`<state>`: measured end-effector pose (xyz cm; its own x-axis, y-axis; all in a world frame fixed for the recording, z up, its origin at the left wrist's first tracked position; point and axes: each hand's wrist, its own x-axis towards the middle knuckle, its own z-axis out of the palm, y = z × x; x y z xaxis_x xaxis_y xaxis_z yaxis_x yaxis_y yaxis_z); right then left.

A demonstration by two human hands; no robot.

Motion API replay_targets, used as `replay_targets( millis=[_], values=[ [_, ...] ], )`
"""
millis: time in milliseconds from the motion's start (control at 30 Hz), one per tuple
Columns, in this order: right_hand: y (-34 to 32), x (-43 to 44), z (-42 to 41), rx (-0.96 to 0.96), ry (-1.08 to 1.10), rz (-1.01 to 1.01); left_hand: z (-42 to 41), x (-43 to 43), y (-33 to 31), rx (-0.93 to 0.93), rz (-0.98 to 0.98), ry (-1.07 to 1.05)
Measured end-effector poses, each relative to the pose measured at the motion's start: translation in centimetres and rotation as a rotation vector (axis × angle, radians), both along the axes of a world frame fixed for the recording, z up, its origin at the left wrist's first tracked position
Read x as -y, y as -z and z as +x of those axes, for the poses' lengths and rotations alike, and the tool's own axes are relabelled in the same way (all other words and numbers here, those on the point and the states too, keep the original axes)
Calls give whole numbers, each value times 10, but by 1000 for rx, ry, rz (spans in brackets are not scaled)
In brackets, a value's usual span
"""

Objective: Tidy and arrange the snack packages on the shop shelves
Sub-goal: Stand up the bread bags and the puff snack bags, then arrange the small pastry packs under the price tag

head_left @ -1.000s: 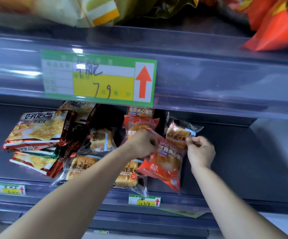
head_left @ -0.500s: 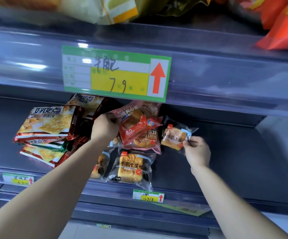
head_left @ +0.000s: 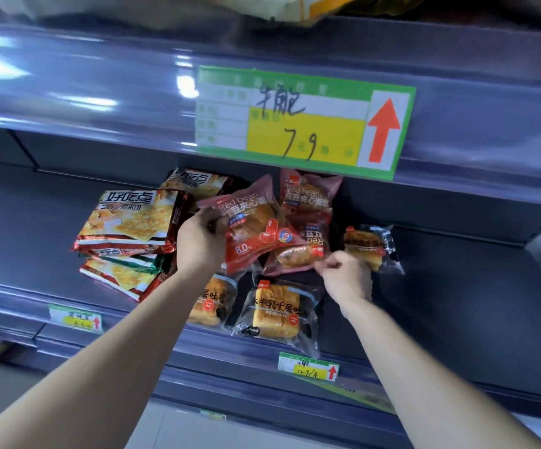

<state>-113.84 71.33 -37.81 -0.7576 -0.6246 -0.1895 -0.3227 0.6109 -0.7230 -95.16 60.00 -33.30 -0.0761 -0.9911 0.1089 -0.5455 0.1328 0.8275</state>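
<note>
Red bean-bread packet (head_left: pixel 256 230): my left hand (head_left: pixel 202 244) is gripping its edge, my right hand (head_left: pixel 345 280) is pinching a second red packet (head_left: pixel 296 254). Toast packs (head_left: pixel 275 314) are lying askew; tidying looks roughly half done.

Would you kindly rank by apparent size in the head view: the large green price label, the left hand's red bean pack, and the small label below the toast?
1. large green price label, helped by nearness to the camera
2. red bean pack in the left hand
3. small label
</note>
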Motion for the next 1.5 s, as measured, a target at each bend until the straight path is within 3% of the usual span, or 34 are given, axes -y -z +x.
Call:
replay_targets(
  millis=[133,300,367,467,567,633,700,800,933,1100,1200,1333,1433,1500],
  values=[
    [-12,8,4,-181,122,-426,8,-1,-2,-20,-23,-2],
    [-38,24,4,-686,-59,-562,10,-1,-2,36,-59,59],
    [-42,35,3,-632,-110,-522,10,-2,-1,74,-70,75],
    [-45,45,6,-399,-60,-446,12,-3,0,115,-108,95],
    [-40,43,9,-475,-57,-330,15,-2,0,136,-134,115],
    [-35,41,14,-472,-198,-286,16,-2,0,137,-140,110],
    [-31,38,18,-455,-330,-87,17,-2,0,156,-156,100],
    [-32,34,17,-479,-336,145,21,-3,1,142,-167,110],
    [-55,37,12,-483,-228,22,24,-5,0,147,-182,119],
    [-82,50,1,-435,-289,220,25,-9,-2,149,-211,131],
    [-70,55,1,-424,-235,70,27,-11,0,143,-224,129],
    [-55,46,8,-238,-40,-130,29,-11,3,128,-249,134],
    [-40,47,0,-175,89,-37,30,-13,7,81,-320,128],
    [-30,47,-3,-115,49,19,30,-16,8,-21,-369,126]
  ],
)
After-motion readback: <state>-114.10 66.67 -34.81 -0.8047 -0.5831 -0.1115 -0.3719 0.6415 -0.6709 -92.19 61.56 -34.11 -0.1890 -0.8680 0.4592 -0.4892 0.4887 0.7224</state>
